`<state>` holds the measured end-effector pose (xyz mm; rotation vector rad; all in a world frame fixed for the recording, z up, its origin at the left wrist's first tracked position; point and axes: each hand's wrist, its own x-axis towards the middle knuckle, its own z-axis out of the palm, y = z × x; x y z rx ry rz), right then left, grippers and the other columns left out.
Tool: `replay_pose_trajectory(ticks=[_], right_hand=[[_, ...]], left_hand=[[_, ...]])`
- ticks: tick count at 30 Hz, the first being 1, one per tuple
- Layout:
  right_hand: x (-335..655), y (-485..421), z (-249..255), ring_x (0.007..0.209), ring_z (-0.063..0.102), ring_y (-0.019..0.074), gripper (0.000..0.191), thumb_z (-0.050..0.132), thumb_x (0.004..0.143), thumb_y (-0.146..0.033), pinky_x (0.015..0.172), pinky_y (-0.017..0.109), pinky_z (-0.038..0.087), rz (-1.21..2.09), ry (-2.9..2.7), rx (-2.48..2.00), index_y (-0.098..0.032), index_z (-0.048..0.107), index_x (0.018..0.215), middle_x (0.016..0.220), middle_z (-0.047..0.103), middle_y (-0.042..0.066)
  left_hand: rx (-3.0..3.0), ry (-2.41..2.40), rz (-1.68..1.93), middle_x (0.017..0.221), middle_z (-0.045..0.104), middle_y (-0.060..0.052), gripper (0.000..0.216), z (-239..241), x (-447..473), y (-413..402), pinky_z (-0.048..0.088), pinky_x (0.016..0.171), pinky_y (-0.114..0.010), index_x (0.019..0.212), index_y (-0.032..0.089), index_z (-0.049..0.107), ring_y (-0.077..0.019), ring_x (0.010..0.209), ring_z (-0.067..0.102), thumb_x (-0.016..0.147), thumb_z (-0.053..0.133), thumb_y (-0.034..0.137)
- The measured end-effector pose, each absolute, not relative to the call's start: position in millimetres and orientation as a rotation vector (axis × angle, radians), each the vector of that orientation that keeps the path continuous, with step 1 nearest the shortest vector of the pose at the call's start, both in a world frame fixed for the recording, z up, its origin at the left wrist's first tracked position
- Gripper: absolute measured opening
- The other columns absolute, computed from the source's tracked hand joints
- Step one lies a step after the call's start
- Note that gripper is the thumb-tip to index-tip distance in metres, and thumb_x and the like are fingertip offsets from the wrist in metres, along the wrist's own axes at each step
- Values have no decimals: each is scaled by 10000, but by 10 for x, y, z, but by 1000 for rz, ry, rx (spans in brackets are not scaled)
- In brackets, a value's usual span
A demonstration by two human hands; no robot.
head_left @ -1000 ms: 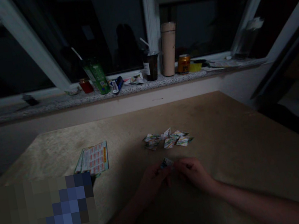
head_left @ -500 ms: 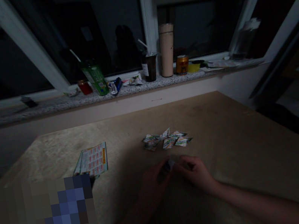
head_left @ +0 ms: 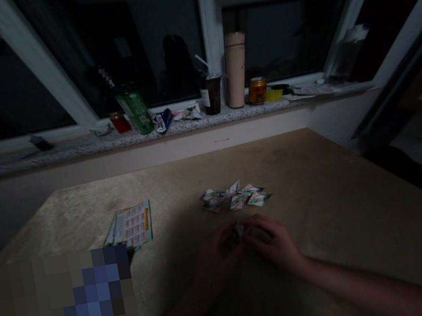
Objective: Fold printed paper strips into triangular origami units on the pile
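Between my two hands is a small piece of folded paper [head_left: 240,230], pale and mostly hidden by the fingers. My left hand [head_left: 219,251] pinches it from the left, in deep shadow. From the right, the fingertips of my right hand [head_left: 271,239] close on the same piece. Just beyond the hands, several folded paper pieces [head_left: 237,195] with printed pattern lie in a loose cluster on the table [head_left: 324,204]. Farther left rest a few flat printed sheets [head_left: 131,225] with rows of red print.
A pixelated blue shape [head_left: 93,301] covers the lower left. Along the granite windowsill [head_left: 87,146] stand a green bottle [head_left: 135,108], a dark cup with a straw [head_left: 211,95], a tall beige flask [head_left: 237,70] and an orange can [head_left: 257,91]. A red jar [head_left: 120,122] and wrappers are there too.
Both hands have drawn closer together around the small paper, and the right fingers have moved slightly left over it. The paper cluster and the sheets lie as before.
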<state>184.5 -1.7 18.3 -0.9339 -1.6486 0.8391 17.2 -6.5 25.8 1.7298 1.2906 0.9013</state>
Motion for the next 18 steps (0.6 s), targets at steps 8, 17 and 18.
replay_pose_trajectory(ticks=[8, 17, 18], right_hand=[[1880, -6, 138, 823, 605, 178, 238, 592, 801, -197, 724, 300, 505, 741, -1719, -868, -224, 618, 1036, 954, 635, 69], [1905, -7, 155, 944, 592, 197, 293, 533, 832, -163, 798, 336, 491, 647, -1824, -813, -231, 566, 1115, 1017, 639, 81], [1902, -9, 153, 942, 593, 193, 300, 531, 830, -153, 799, 331, 492, 654, -1820, -810, -232, 564, 1117, 1017, 637, 78]], left_hand=[[1698, 1292, 896, 1016, 673, -32, 348, 261, 182, -66, 479, 811, -307, 1099, 205, 583, -205, 904, 619, 754, 607, 236], [1629, 1194, 943, 1026, 666, -35, 361, 219, 171, -56, 473, 835, -304, 1123, 211, 567, -200, 932, 618, 768, 616, 260], [1622, 1187, 940, 1030, 667, -33, 358, 225, 173, -56, 472, 836, -299, 1123, 214, 567, -198, 937, 618, 772, 613, 260]])
